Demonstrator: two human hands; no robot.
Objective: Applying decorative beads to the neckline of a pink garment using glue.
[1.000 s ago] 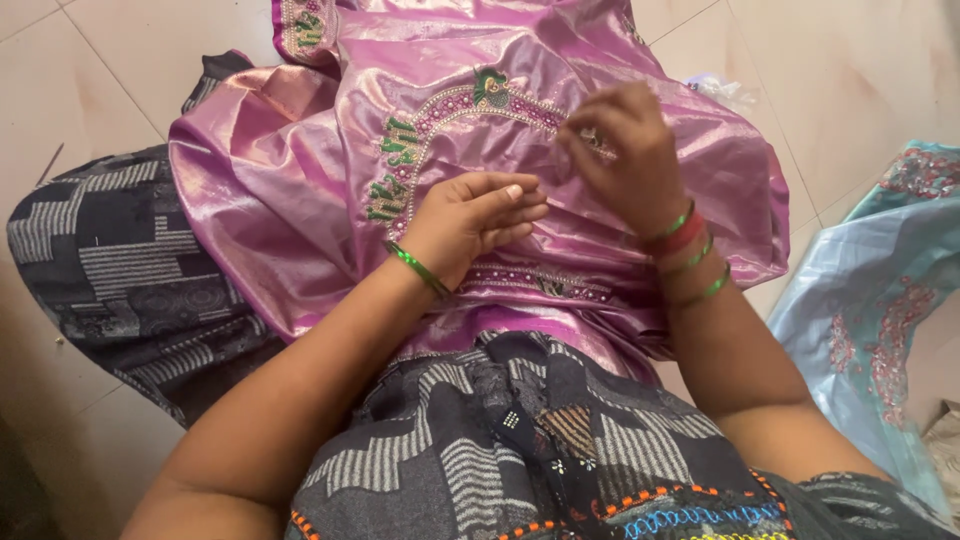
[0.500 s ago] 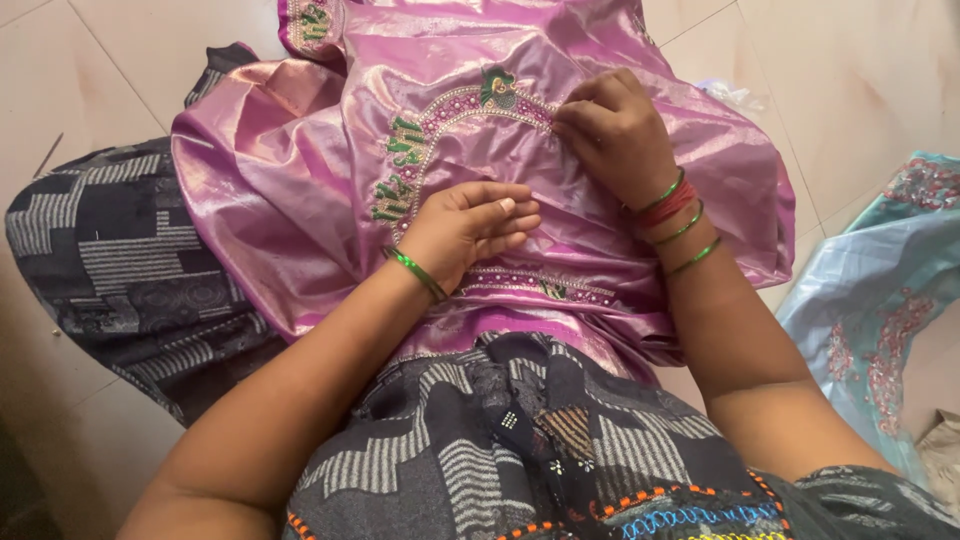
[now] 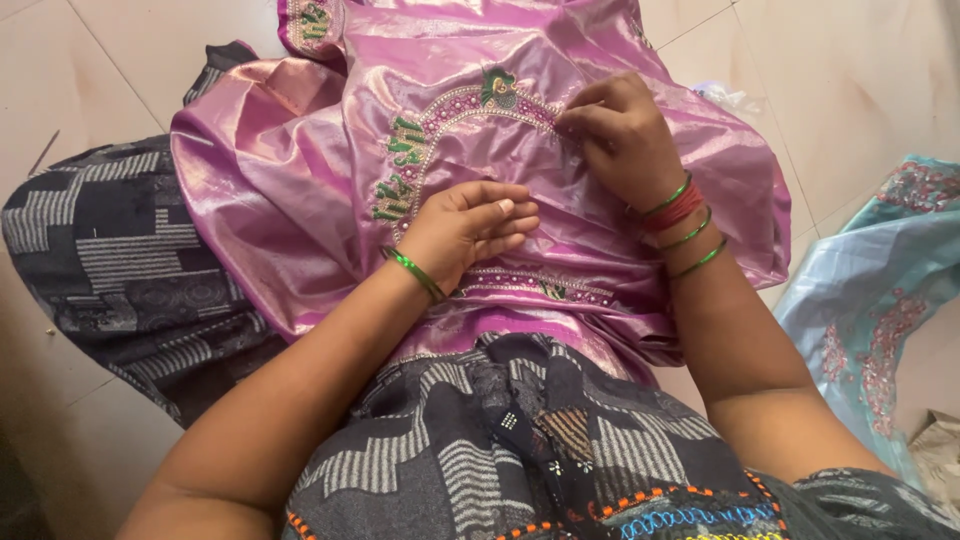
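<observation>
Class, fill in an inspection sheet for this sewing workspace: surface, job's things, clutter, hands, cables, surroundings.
Surface: pale tiled floor; work lies over the person's lap.
Job's things: shiny pink garment with green and beaded embroidery.
Clutter: light blue embroidered cloth at the right.
Hands: left hand rests flat on the garment; right hand pinches at the embroidered border, fingers bunched; a needle cannot be made out.
Cables: nothing seen.
Surroundings: dark patterned clothing spread on the floor.
</observation>
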